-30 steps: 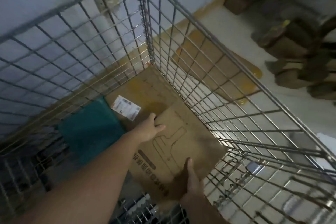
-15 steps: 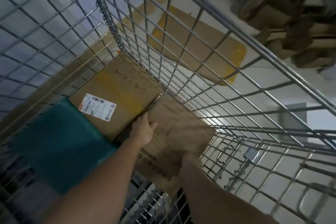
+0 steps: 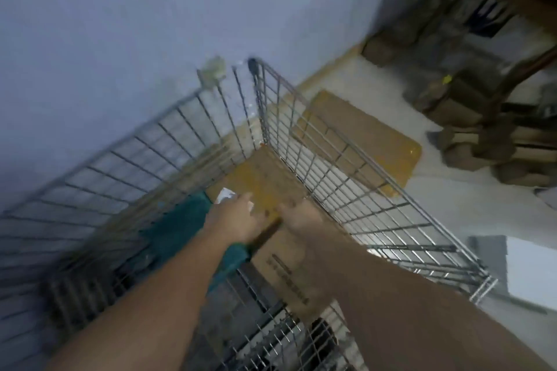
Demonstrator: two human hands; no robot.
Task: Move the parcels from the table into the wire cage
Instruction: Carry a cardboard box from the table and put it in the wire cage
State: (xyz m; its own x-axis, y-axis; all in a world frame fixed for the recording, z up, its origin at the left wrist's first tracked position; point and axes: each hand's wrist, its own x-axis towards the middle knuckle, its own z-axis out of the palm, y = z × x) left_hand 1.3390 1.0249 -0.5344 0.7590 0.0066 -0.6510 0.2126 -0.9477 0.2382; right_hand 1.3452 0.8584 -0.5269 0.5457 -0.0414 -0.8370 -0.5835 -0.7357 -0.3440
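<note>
My view has pulled back since the earlier frame, the printed parcel (image 3: pixel 283 268) now lying below my left hand (image 3: pixel 238 217) and right hand (image 3: pixel 304 220), both spread and empty, inside the wire cage (image 3: pixel 331 159), packed against the labelled parcel (image 3: pixel 265 181).

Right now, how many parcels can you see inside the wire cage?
3. A brown box in the far corner, a teal parcel to its left, and a printed box under the right hand. More may be hidden below.
</note>
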